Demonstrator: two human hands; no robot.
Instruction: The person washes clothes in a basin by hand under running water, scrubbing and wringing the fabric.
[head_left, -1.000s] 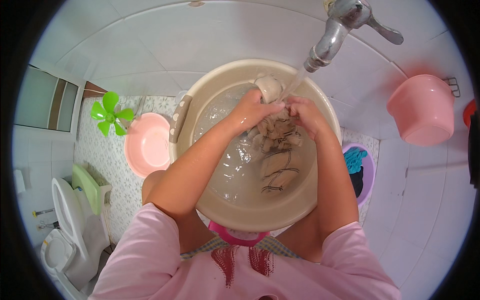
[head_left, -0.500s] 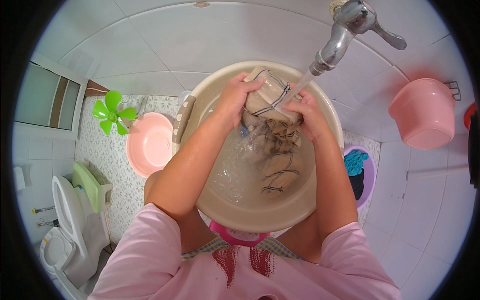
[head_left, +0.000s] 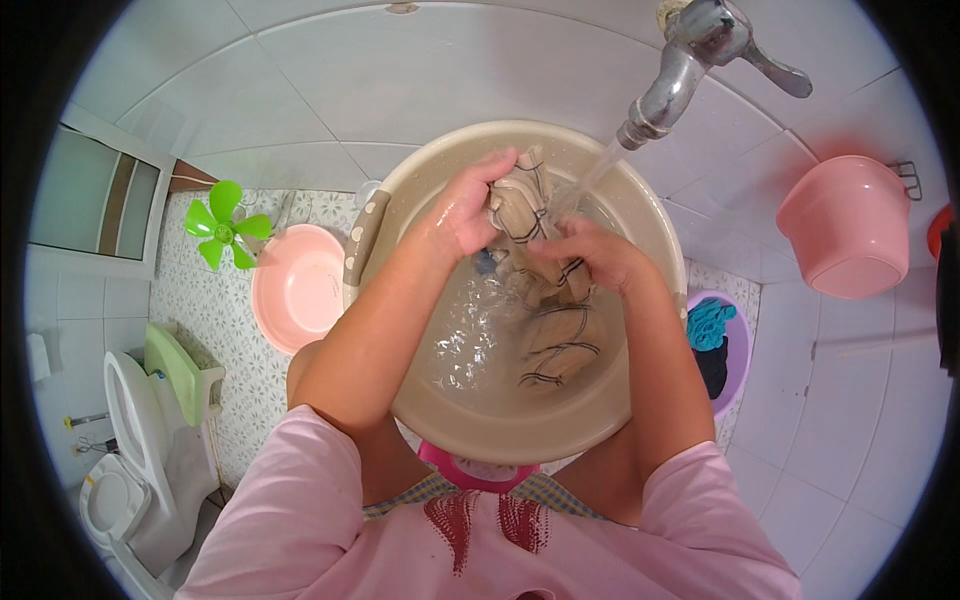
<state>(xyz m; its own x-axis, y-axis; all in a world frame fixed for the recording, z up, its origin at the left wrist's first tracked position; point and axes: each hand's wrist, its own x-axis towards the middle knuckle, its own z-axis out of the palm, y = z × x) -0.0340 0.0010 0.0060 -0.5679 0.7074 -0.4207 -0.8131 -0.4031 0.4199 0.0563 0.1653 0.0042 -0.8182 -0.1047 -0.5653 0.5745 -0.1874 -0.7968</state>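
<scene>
A wet beige cloth garment (head_left: 558, 335) with dark lines lies partly in cloudy water in a large beige tub (head_left: 500, 437). Its upper part is bunched up between my hands over the tub's far side. My left hand (head_left: 470, 207) grips the cloth's left side, fingers curled behind it. From the right, my right hand (head_left: 590, 248) pinches the folds a little lower. A chrome tap (head_left: 668, 90) runs water down beside the cloth, near my right hand. What kind of garment it is I cannot tell.
At the left stand a pink basin (head_left: 297, 290), a green fan (head_left: 225, 228), a green stool (head_left: 172, 370) and a toilet (head_left: 150, 450). A purple basin (head_left: 738, 365) with teal and black cloth is right of the tub. A pink bucket (head_left: 848, 228) hangs on the right wall.
The cloth was spread wider between my hands and is now gathered into a narrower bunch. My right hand has moved down and left, closer to my left hand.
</scene>
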